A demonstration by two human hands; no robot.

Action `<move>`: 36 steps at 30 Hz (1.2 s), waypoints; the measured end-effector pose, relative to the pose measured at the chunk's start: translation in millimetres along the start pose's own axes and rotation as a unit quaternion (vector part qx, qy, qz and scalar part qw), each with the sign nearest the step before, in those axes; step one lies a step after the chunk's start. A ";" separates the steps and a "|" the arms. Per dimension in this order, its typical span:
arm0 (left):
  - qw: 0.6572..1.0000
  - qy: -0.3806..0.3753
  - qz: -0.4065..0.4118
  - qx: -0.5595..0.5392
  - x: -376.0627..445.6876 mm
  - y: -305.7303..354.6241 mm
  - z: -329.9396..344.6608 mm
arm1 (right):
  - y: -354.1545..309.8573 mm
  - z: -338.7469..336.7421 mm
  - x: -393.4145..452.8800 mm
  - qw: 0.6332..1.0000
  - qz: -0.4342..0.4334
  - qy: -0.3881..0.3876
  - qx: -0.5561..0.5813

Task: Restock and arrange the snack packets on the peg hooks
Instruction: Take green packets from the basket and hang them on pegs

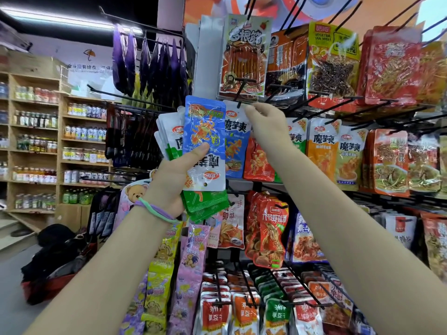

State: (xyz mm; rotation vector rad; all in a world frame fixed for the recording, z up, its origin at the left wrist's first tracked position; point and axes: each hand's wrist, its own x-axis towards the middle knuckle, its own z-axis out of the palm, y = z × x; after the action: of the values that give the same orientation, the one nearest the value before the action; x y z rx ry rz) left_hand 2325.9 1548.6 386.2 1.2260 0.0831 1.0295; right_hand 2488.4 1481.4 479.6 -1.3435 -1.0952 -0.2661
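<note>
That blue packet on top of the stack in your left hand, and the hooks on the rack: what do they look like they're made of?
Blue packet: seems to be glossy plastic film; it shows wrinkles and bright glare streaks, with a punched hang hole near its lower white end. Left hand grips it with other packets. Peg hooks: thin, dark, straight rods, probably coated metal wire; the finish is hard to tell.

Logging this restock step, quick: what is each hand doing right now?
Left hand: grips a stack of snack packets, an upside-down blue one in front.
Right hand: pinches the top of a hanging blue packet at its peg hook.

Blue-and-white packet [204,141] with orange print, green packets [205,204], purple and green wristbands [154,210]
</note>
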 end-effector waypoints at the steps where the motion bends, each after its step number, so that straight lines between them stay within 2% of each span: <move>1: 1.000 -0.002 0.002 0.004 0.3 0.3 -0.4 | 0.2 -4.6 -8.0 0.999 -0.030 0.014 -0.023; 4: 0.999 -0.043 0.015 0.019 0.8 1.7 2.5 | -4.5 -16.5 -33.7 0.993 -0.114 0.034 -0.017; 8: 0.992 -0.106 0.010 0.060 3.8 1.6 12.6 | -13.7 -26.0 -46.8 0.990 -0.075 -0.107 0.056; 9: 0.991 -0.116 0.005 0.066 4.3 0.9 14.4 | -13.6 -28.4 -46.8 0.986 -0.065 -0.122 0.095; 12: 0.989 -0.122 -0.014 0.076 4.4 -2.7 16.9 | -9.0 -38.5 -44.7 0.985 -0.052 -0.069 0.147; 15: 0.997 -0.066 0.009 0.048 7.5 -6.9 17.5 | 0.1 -50.6 -41.2 0.987 -0.014 -0.042 0.154; 17: 0.999 -0.026 0.037 0.011 11.9 -8.0 17.8 | 7.9 -59.4 -39.1 0.996 -0.008 -0.046 0.081; 19: 0.998 -0.009 0.057 0.000 15.0 -6.6 17.6 | 8.8 -69.5 -39.4 0.996 -0.058 -0.044 -0.048; 21: 0.997 -0.017 0.067 0.025 16.0 -4.7 18.1 | 0.4 -77.8 -44.6 0.966 -0.174 -0.040 -0.188; 23: 0.994 -0.044 0.078 0.060 15.5 -3.7 22.7 | -12.2 -78.3 -49.9 0.921 -0.263 -0.078 -0.277; 24: 0.992 -0.057 0.085 0.072 15.4 -3.9 25.8 | -17.7 -74.7 -51.2 0.904 -0.272 -0.112 -0.309; 26: 0.991 -0.075 0.081 0.075 16.0 -4.4 30.2 | -23.9 -64.4 -53.7 0.887 -0.233 -0.186 -0.352; 29: 0.992 -0.090 0.076 0.048 13.4 -6.1 31.2 | -17.1 -53.0 -51.9 0.897 -0.196 -0.239 -0.317; 36: 0.997 -0.017 0.070 0.002 6.0 -2.3 19.7 | 3.2 -47.4 -33.3 0.948 -0.186 -0.205 -0.154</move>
State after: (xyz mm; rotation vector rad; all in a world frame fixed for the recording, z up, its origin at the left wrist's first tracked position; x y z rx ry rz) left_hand 2341.7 1538.4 394.8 1.2666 -0.0271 1.1302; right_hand 2496.2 1427.4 459.9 -1.4986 -1.7195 -0.4633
